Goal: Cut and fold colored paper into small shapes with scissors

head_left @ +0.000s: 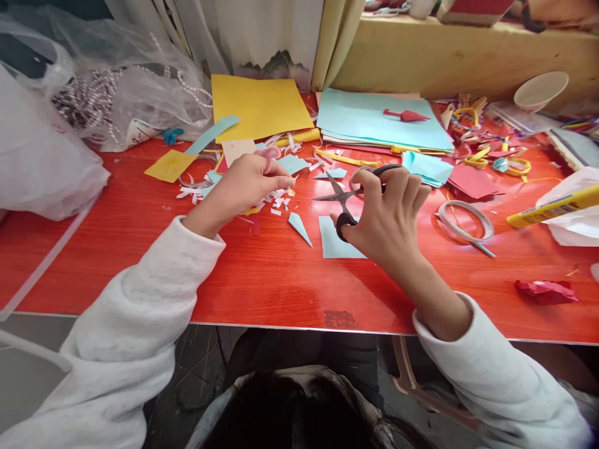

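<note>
My right hand [390, 215] holds black-handled scissors [344, 196] with the blades apart, pointing left. Beneath them a light blue square [333, 240] lies on the red table, partly covered by the hand. My left hand [248, 187] is over a pile of paper scraps [281, 201], thumb and fingertips pressed together; what is between them, if anything, is too small to tell. Pink scissor handles [268, 156] show just behind that hand. A narrow folded blue piece [299, 228] lies between the two hands.
Yellow sheets [257, 109] and a stack of blue sheets [379, 118] lie at the back. Right are red squares [472, 181], a roll of strips [465, 221] and a yellow glue stick [552, 209]. Plastic bags [42, 149] stand left.
</note>
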A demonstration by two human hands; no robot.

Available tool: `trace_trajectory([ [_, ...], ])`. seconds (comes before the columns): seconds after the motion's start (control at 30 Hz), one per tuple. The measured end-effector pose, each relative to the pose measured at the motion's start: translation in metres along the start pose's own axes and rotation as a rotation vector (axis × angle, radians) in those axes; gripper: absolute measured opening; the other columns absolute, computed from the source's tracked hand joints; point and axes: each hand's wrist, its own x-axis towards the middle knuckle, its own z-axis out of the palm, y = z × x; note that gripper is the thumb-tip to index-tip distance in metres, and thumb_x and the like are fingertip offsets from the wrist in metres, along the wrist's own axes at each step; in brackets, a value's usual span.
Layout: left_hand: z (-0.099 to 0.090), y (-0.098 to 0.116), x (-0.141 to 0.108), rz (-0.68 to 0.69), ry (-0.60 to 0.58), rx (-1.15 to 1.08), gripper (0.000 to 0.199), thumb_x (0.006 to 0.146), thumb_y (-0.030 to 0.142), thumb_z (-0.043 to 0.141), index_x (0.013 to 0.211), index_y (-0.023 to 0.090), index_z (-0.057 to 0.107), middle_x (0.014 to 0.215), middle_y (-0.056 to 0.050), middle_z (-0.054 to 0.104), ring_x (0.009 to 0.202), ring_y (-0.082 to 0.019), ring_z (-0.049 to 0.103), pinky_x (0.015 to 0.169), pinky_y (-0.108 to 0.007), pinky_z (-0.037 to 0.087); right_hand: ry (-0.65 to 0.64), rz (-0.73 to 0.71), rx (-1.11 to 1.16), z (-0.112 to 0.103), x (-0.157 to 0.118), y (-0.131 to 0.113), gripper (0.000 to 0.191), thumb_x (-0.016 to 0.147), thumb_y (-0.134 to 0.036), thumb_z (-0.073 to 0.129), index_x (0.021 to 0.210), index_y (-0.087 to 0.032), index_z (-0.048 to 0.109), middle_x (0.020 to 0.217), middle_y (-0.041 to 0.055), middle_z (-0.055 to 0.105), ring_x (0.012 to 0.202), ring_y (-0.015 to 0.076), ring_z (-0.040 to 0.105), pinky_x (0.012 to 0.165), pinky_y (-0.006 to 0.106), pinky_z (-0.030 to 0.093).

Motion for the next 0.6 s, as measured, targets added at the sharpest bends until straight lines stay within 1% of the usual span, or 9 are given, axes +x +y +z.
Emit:
trace_trajectory([
  [0.03, -0.003, -0.001, 0.000, -0.039, 0.006, -0.001, 0.019, 0.080, 0.035, 0.060, 0.074, 0.018, 0.067, 0.051, 0.003, 0.042, 0.049, -0.010, 0.043, 0.068, -0.037, 0.049, -0.001, 0.002, 0.002, 0.001, 0.000, 0.000, 0.051, 0.075, -0.023, 0.057, 0.125, -0.019, 0.045, 0.110, 0.0163, 0.047, 0.105, 0.0353, 0.042, 0.084, 0.049, 0.031],
  [0.1, -0.006, -0.004, 0.000, -0.058, 0.042, 0.040, 0.016, 0.078, 0.034, 0.061, 0.078, 0.019, 0.068, 0.064, 0.000, 0.055, 0.056, -0.012, 0.050, 0.067, -0.035, 0.048, -0.015, -0.008, 0.007, 0.001, 0.001, 0.001, 0.051, 0.075, -0.023, 0.058, 0.123, -0.018, 0.045, 0.110, 0.0165, 0.046, 0.104, 0.0348, 0.043, 0.084, 0.048, 0.031],
  [0.13, -0.007, -0.005, 0.001, -0.032, 0.060, 0.075, 0.014, 0.079, 0.032, 0.060, 0.079, 0.020, 0.067, 0.072, -0.002, 0.061, 0.063, -0.014, 0.055, 0.068, -0.034, 0.048, -0.019, -0.011, 0.008, 0.002, 0.001, 0.001, 0.050, 0.074, -0.023, 0.058, 0.123, -0.018, 0.046, 0.109, 0.0168, 0.047, 0.103, 0.0344, 0.043, 0.084, 0.048, 0.032],
  [0.2, -0.006, -0.007, 0.002, 0.017, 0.075, 0.150, 0.013, 0.080, 0.027, 0.056, 0.080, 0.019, 0.066, 0.085, -0.003, 0.067, 0.076, -0.017, 0.060, 0.074, -0.033, 0.048, -0.019, -0.009, 0.009, 0.002, 0.001, 0.000, 0.049, 0.075, -0.022, 0.058, 0.122, -0.018, 0.047, 0.109, 0.0172, 0.047, 0.103, 0.0340, 0.043, 0.084, 0.047, 0.032],
  [0.23, -0.005, -0.007, 0.002, 0.030, 0.067, 0.181, 0.013, 0.081, 0.024, 0.053, 0.079, 0.019, 0.065, 0.085, -0.003, 0.068, 0.080, -0.017, 0.060, 0.077, -0.032, 0.047, -0.021, -0.007, 0.011, 0.002, 0.001, 0.000, 0.049, 0.075, -0.022, 0.058, 0.122, -0.018, 0.047, 0.109, 0.0171, 0.047, 0.103, 0.0340, 0.043, 0.084, 0.047, 0.032],
  [0.33, -0.003, -0.005, 0.002, 0.040, 0.044, 0.234, 0.017, 0.083, 0.019, 0.049, 0.071, 0.018, 0.061, 0.077, -0.002, 0.066, 0.089, -0.018, 0.060, 0.081, -0.031, 0.045, -0.032, -0.006, 0.025, 0.002, 0.001, 0.000, 0.048, 0.074, -0.021, 0.058, 0.121, -0.018, 0.047, 0.108, 0.0165, 0.046, 0.103, 0.0343, 0.042, 0.083, 0.047, 0.031],
  [0.43, -0.002, -0.004, 0.002, 0.008, 0.027, 0.235, 0.027, 0.088, 0.030, 0.049, 0.063, 0.019, 0.055, 0.070, -0.001, 0.061, 0.090, -0.017, 0.057, 0.080, -0.031, 0.044, -0.048, -0.010, 0.031, 0.003, 0.001, 0.000, 0.049, 0.074, -0.022, 0.057, 0.122, -0.019, 0.047, 0.109, 0.0158, 0.045, 0.104, 0.0349, 0.041, 0.083, 0.047, 0.031],
  [0.5, -0.003, -0.006, 0.002, 0.021, 0.024, 0.243, 0.033, 0.089, 0.038, 0.050, 0.063, 0.020, 0.054, 0.070, 0.000, 0.060, 0.088, -0.016, 0.057, 0.080, -0.032, 0.043, -0.057, -0.009, 0.031, 0.005, 0.002, 0.001, 0.051, 0.074, -0.022, 0.056, 0.124, -0.019, 0.046, 0.109, 0.0155, 0.044, 0.105, 0.0354, 0.041, 0.083, 0.048, 0.030],
  [0.6, -0.002, -0.011, 0.004, 0.097, 0.044, 0.229, 0.022, 0.084, 0.039, 0.056, 0.072, 0.021, 0.059, 0.075, 0.000, 0.063, 0.086, -0.017, 0.059, 0.079, -0.031, 0.044, -0.052, -0.006, 0.031, 0.005, 0.002, 0.002, 0.053, 0.073, -0.022, 0.056, 0.125, -0.019, 0.045, 0.109, 0.0152, 0.044, 0.106, 0.0358, 0.041, 0.083, 0.048, 0.030],
])
